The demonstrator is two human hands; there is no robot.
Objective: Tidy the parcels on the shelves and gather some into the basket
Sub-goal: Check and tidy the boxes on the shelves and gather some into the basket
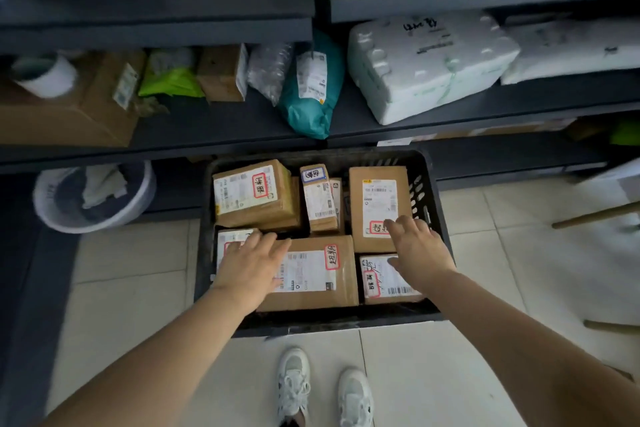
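While in basket, parcels beneath hands.

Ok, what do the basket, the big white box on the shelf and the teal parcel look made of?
Basket: likely rigid black plastic, matte, slotted moulded walls. White box: apparently expanded foam, matte, with rounded moulded bumps. Teal parcel: seemingly a soft plastic mailer bag, creased and slumped.

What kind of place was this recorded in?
Likely a parcel pick-up point or courier storeroom: dark metal shelves hold a teal mailer bag and a white foam box, and a black basket on the tiled floor is packed with labelled cardboard parcels.
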